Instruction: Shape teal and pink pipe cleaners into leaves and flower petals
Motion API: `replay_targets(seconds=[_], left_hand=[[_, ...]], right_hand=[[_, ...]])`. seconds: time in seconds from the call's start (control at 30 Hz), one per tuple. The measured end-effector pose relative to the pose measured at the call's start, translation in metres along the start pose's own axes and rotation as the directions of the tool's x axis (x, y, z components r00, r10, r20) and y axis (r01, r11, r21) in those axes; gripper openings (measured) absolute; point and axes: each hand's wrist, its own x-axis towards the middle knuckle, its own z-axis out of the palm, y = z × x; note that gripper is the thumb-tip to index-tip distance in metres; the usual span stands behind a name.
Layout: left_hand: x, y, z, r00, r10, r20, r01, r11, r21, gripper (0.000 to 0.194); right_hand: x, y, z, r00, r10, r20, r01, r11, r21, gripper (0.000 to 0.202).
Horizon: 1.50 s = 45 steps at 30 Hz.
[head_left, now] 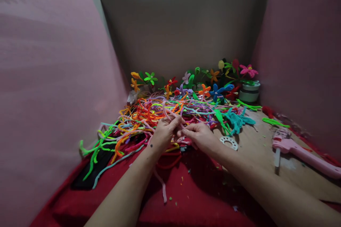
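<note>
Both hands meet near the middle, in front of a tangled heap of colourful fuzzy stems (144, 113). My left hand (167, 129) is closed on a pale pink stem (165, 108), whose looped part rises above the fingers. My right hand (195, 134) pinches at the same spot, its fingertips touching or nearly touching those of my left hand. What lies between the right fingertips is too small to make out. Another pale pink stem (161, 184) hangs below my left wrist over the red cloth (197, 198).
Fuzzy flowers (217, 92) stand along the back by a pale green container (249, 92). To the right lie a teal bundle (237, 120), a white ring with holes (229, 143) and a pink glue gun (295, 147) on brown board. A black flat object (90, 173) lies left.
</note>
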Motion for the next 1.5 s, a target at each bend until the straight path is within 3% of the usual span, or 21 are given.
replay_targets(seconds=[0.2,0.3,0.4,0.57,0.63,0.73,0.83,0.9,1.0,1.13,1.3,1.5], left_hand=[[0.004,0.006,-0.010,1.000,0.026,-0.009,-0.027,0.991,-0.135,0.027],[0.007,0.010,-0.017,0.992,0.051,-0.119,-0.071,0.983,-0.172,0.026],[0.009,0.011,-0.024,0.959,0.143,-0.244,-0.169,0.981,-0.091,0.023],[0.009,0.007,-0.027,0.910,0.321,-0.263,-0.283,0.943,0.174,0.021],[0.009,0.008,-0.028,0.885,0.356,-0.300,-0.312,0.932,0.185,0.022],[0.010,0.014,-0.031,0.917,0.241,-0.317,-0.286,0.953,-0.101,0.027],[0.011,0.017,-0.034,0.972,0.102,-0.209,-0.184,0.888,-0.421,0.036],[0.010,0.016,-0.033,0.993,0.044,-0.108,-0.092,0.864,-0.496,0.041],[0.006,0.008,-0.027,0.998,-0.020,0.062,0.045,0.892,-0.451,0.040],[0.000,-0.001,-0.016,0.973,-0.116,0.201,0.160,0.962,-0.221,0.033],[0.000,-0.004,-0.011,0.984,-0.093,0.155,0.114,0.984,-0.137,0.020],[0.000,-0.005,-0.013,0.991,-0.121,0.061,0.129,0.981,-0.145,0.020]], right_hand=[[0.000,0.002,0.001,0.991,0.115,0.064,-0.124,0.980,0.154,0.027],[-0.001,0.002,0.003,0.983,0.149,0.103,-0.166,0.970,0.176,0.027],[-0.003,0.003,0.006,0.979,0.156,0.131,-0.177,0.971,0.162,0.025],[-0.004,0.003,0.010,0.971,0.116,0.209,-0.140,0.984,0.106,0.026],[-0.005,0.004,0.010,0.971,0.113,0.211,-0.144,0.980,0.136,0.026],[-0.004,0.007,0.010,0.981,0.117,0.154,-0.156,0.950,0.271,0.026],[-0.002,0.009,0.008,0.993,0.092,0.071,-0.113,0.908,0.404,0.026],[-0.001,0.010,0.007,0.997,0.067,0.029,-0.073,0.880,0.469,0.026],[0.000,0.009,0.005,0.997,0.072,-0.003,-0.059,0.842,0.536,0.025],[-0.001,0.011,0.005,0.997,0.072,0.018,-0.070,0.833,0.549,0.027],[0.002,0.014,0.004,0.986,0.100,0.130,-0.157,0.801,0.577,0.026],[0.005,0.017,-0.001,0.919,0.086,0.384,-0.362,0.569,0.738,0.018]])
